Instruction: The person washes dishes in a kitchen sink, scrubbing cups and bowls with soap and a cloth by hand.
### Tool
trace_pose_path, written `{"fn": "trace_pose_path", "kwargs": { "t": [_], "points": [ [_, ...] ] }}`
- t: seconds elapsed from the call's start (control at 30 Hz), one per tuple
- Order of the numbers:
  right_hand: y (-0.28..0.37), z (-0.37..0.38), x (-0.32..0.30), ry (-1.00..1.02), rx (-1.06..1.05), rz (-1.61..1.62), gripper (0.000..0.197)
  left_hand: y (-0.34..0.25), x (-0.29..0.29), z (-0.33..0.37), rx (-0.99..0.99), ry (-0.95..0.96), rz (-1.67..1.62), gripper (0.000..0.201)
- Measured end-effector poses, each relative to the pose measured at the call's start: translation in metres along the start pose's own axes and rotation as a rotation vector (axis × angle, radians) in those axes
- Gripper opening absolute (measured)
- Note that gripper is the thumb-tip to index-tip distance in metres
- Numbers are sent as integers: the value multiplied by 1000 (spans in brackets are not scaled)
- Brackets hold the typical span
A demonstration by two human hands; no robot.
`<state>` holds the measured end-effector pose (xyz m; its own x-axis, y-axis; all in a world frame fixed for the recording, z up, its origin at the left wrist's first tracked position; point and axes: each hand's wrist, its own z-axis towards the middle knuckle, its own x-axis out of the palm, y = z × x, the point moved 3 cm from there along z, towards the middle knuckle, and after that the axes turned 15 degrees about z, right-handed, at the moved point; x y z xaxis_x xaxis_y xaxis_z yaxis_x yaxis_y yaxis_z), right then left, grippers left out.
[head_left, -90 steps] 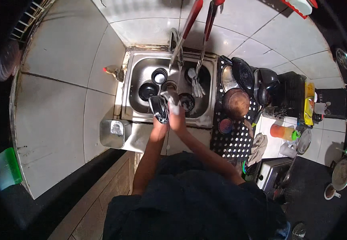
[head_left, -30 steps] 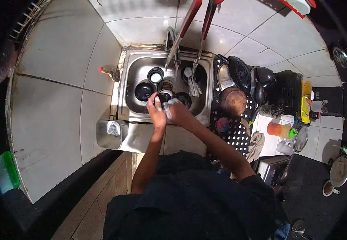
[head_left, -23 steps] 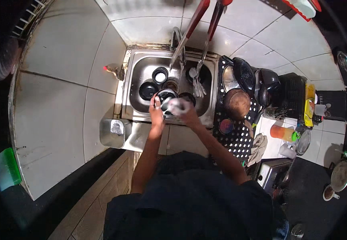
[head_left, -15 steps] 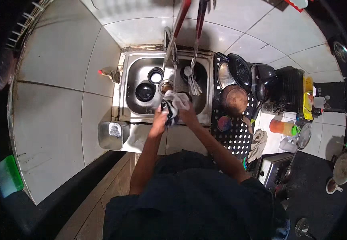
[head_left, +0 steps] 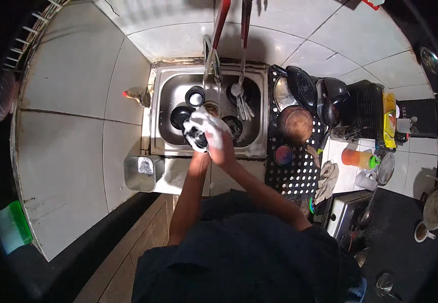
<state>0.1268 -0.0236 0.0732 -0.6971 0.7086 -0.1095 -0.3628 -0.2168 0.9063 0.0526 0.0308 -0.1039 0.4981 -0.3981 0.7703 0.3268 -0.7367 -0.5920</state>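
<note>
Over the front of the steel sink [head_left: 156, 132], my left hand [head_left: 201, 155] grips a small black dish [head_left: 196, 137] streaked with white suds; most of its fingers are hidden. My right hand [head_left: 222, 149] is closed on a foamy white scrubbing cloth [head_left: 206, 119] pressed against the dish. Behind my hands, a black bowl [head_left: 179, 117] and a black round container [head_left: 195, 96] lie in the sink. To their right are several pieces of cutlery [head_left: 245, 107] and another dark bowl [head_left: 234, 126]. The faucet [head_left: 212, 60] rises at the sink's back edge.
A black perforated mat [head_left: 299, 174] to the right carries a brown-bottomed pan [head_left: 297, 125] and dark pots. Past it are a crumpled cloth [head_left: 326, 181], an orange bottle with green cap [head_left: 359, 159] and a stove [head_left: 341, 214]. A square metal tin [head_left: 141, 174] stands left. Red-handled tools [head_left: 222, 20] hang ahead.
My hands have shifted slightly left, and my right hand has come across over the dish. The dish has turned, showing its dark face, and the suds look thicker.
</note>
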Motion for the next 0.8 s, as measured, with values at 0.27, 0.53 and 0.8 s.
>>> {"fn": "trace_pose_path", "kwargs": {
  "t": [0.27,0.53,0.8],
  "points": [
    [-25,-36,21,-54,328,53,26,-45,35,-15,152,-302,534,27],
    [-4,-10,12,-33,384,231,31,-83,4,-24,502,-485,1183,29],
    [-50,-27,30,-59,663,868,34,-81,49,-33,624,-462,1249,38]
  ]
}}
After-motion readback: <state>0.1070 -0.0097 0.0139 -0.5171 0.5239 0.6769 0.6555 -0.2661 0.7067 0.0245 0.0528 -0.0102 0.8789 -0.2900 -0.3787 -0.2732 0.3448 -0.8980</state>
